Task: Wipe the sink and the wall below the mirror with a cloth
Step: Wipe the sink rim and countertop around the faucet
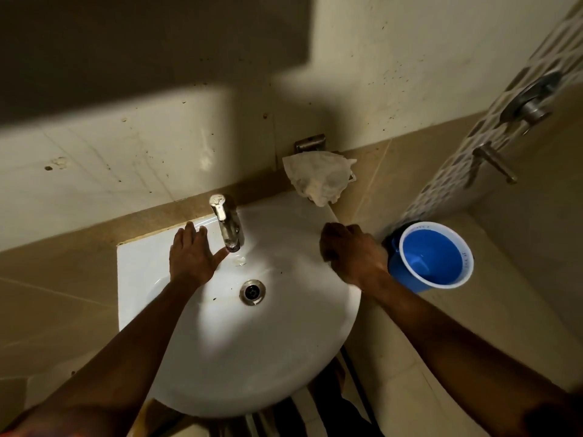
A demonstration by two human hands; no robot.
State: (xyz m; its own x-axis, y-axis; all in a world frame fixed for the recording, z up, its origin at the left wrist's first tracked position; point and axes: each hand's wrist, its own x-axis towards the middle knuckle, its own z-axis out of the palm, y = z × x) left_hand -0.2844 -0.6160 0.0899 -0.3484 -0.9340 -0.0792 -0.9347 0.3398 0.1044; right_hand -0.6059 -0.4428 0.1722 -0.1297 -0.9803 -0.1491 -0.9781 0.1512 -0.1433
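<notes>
A white sink [284, 342] fills the middle, with a metal drain [252, 291] and a chrome tap [225, 225] at its back. A crumpled white cloth [318, 178] hangs from a metal holder [310, 142] on the wall [142, 159], above the sink's back right corner. My left hand [191, 255] lies flat on the sink's left ledge, fingers straight, thumb near the spout. My right hand [350, 253] rests on the sink's right rim with its fingers curled over the edge. Neither hand touches the cloth.
A blue bucket [432, 257] with water stands on the floor right of the sink. Two chrome wall taps [530, 105] [495, 162] stick out of the patterned tiles at the far right. Beige tiles border the sink. Dark pipes run beneath it.
</notes>
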